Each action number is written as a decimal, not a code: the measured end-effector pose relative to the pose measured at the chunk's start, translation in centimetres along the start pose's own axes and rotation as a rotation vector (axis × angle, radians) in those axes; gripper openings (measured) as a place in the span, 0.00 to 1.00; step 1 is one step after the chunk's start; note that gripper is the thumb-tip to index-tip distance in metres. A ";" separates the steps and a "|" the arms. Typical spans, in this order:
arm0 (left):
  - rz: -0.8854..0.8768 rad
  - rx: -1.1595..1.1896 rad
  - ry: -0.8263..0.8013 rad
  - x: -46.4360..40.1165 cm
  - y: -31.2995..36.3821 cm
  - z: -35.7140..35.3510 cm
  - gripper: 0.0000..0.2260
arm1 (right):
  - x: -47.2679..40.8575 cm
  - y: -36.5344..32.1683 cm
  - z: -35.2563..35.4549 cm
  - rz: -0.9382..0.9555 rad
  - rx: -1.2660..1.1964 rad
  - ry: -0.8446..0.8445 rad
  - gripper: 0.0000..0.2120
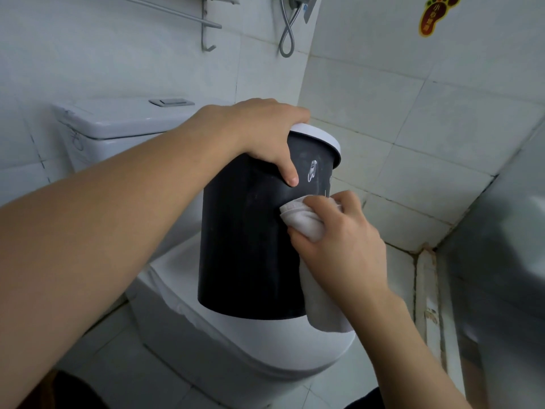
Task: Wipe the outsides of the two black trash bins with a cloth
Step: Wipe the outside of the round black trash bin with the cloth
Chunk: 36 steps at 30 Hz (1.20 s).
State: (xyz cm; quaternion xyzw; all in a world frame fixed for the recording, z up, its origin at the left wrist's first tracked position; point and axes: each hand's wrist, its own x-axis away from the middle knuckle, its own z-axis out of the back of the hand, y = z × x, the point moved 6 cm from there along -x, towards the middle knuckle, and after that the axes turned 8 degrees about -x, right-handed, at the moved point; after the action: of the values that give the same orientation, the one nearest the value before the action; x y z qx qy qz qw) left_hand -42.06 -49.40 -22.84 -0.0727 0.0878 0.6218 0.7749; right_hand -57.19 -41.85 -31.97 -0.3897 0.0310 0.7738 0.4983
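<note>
The left hand [259, 137] grips the white rim [321, 138] of the black trash bin [247, 246], tilted above the closed toilet lid [265, 343]. The right hand [342, 243] presses a bunched white cloth [303, 219] against its side, near the tiled corner.

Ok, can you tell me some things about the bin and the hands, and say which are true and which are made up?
1. The left hand grips the top of the black bin. True.
2. The right hand holds a blue sponge. False: it holds a white cloth against the bin's side.
3. The bin stands on the floor. False: it is up above the closed toilet lid; whether it touches the lid cannot be told.
4. The bin has a white rim. True.
5. A foot-shaped sticker is on the wall. True.
</note>
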 end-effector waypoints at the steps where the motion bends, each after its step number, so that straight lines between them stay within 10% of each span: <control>1: 0.001 -0.002 0.001 0.0 0.0 0.0 0.31 | 0.2 -0.4 -0.1 0.027 0.006 -0.007 0.12; 36: -0.004 -0.036 0.024 0.7 0.7 0.4 0.31 | -0.7 0.0 0.6 -0.061 0.111 -0.019 0.09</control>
State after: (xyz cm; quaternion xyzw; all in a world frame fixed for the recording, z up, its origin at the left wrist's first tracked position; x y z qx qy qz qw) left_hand -42.61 -48.45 -22.59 -0.0942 0.0855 0.6207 0.7736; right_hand -57.40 -42.14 -31.16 -0.3550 0.0574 0.7589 0.5429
